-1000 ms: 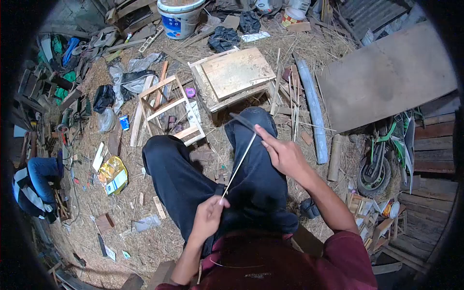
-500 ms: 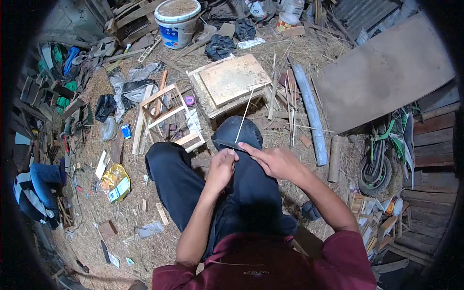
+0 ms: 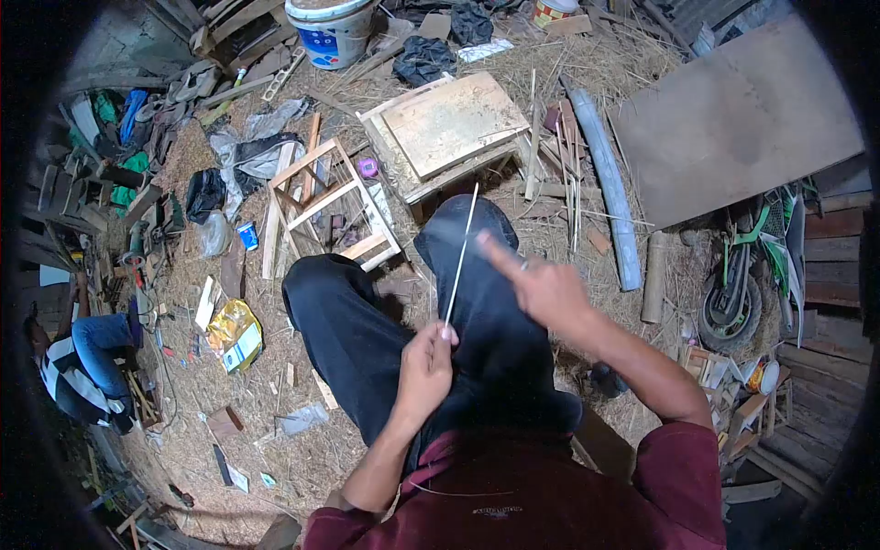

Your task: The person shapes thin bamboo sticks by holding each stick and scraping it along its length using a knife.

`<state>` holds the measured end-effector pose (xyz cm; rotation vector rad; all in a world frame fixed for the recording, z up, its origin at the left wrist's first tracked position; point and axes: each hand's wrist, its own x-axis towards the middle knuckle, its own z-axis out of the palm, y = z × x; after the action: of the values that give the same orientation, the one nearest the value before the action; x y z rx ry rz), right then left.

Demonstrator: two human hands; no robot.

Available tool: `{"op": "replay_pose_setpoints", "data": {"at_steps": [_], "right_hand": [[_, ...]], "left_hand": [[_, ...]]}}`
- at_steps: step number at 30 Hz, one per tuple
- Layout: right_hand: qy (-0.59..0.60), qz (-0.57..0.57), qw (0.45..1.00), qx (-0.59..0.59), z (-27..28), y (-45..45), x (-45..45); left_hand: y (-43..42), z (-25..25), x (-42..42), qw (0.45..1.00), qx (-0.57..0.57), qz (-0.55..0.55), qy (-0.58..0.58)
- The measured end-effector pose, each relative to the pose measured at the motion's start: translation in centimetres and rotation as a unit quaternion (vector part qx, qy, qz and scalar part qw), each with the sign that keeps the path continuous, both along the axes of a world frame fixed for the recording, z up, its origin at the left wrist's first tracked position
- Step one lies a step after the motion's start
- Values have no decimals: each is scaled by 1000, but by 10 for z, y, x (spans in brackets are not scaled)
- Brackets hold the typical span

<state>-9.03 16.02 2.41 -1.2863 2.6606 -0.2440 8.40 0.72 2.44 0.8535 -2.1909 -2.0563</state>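
My left hand (image 3: 427, 365) pinches the lower end of a thin pale stick (image 3: 463, 252), which points up and away over my right knee. To the right of the stick, my right hand (image 3: 541, 286) is closed around a knife, with the index finger stretched forward. The blade (image 3: 451, 229) is a grey motion smear near the stick's upper part; whether it touches the stick cannot be made out. Both hands are above my dark trousers.
Beyond my knees stands a low wooden bench (image 3: 454, 124), with a small wooden frame (image 3: 335, 206) to its left. A person (image 3: 87, 367) is at the far left. A large board (image 3: 742, 124) and a motorbike (image 3: 742, 275) are at the right. Scraps litter the floor.
The knife and right hand first came back close to my left hand, then moved forward and right along the stick. My left hand has shifted slightly down.
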Motion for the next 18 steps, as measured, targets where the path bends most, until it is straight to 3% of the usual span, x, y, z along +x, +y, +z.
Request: {"op": "replay_pose_setpoints", "data": {"at_steps": [1, 3, 4, 7, 8, 12, 14, 15, 18], "right_hand": [[-8, -31, 999, 15, 1, 5, -16], [-32, -72, 997, 26, -2, 21, -52], [-121, -130, 983, 37, 4, 22, -58], [-136, -170, 951, -218, -3, 17, -58], [-228, -267, 927, -136, 3, 19, -56], [-2, -63, 962, -264, 7, 8, -30], [-60, 29, 966, -251, 18, -1, -16], [-86, 70, 965, -239, 24, -1, -11], [-89, 110, 990, -22, 20, -1, -3]], "left_hand": [[0, 1, 14, 999, 6, -18, -42], [1, -1, 35, 999, 47, 5, -2], [1, -8, 40, 999, 23, 17, 29], [-9, -4, 34, 993, 105, 20, -48], [-9, -4, 23, 993, 109, 30, -20], [-8, -10, -28, 994, 100, 26, 28], [-14, -5, -50, 998, 56, -23, 16], [-14, -7, -56, 998, 48, -31, 14], [-13, -10, -69, 998, 33, -52, -8]]}}
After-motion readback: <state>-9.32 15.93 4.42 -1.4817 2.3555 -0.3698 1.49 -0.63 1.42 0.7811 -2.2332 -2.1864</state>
